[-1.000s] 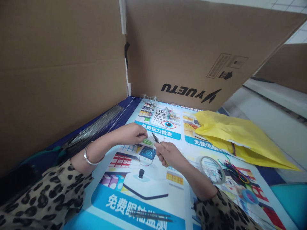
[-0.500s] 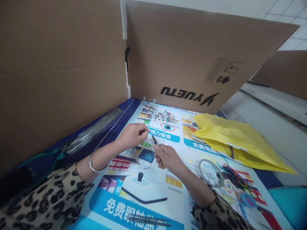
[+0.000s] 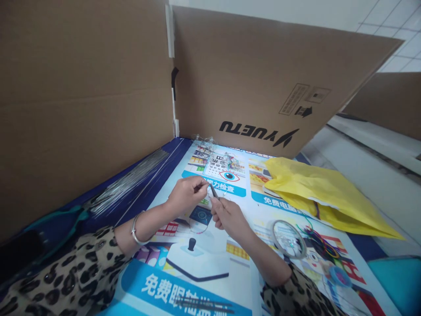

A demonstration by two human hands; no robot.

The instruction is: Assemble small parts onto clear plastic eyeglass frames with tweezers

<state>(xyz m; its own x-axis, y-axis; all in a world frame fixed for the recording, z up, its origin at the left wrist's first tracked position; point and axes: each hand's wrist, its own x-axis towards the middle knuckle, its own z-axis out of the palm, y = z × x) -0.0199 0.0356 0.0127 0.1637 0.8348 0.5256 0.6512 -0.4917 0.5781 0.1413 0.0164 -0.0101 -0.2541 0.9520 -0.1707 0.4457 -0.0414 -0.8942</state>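
My left hand (image 3: 188,193) is closed in a pinch on what looks like a thin wire, most of it too fine to make out. My right hand (image 3: 230,217) is wrapped round slim, pointed pliers (image 3: 214,191), their dark jaws aimed up and left. The pliers' tips are right beside my left fingertips; whether they grip the wire I cannot tell. Both hands are above the printed sheet (image 3: 210,245). Several long thin metal wires (image 3: 131,177) lie in a bundle to the left of my left hand.
Cardboard panels (image 3: 250,79) stand at the left and back. To the right are a yellow bag (image 3: 322,193), a round ring-shaped container (image 3: 288,239), coloured cords (image 3: 324,243) and a teal item (image 3: 397,281). Tangled clear bits (image 3: 232,162) lie at the back; dark thin rods (image 3: 204,303) in front.
My left hand has moved slightly right and down, bringing its fingertips to the pliers' tips. My right hand stays nearly in place, still holding the pliers.
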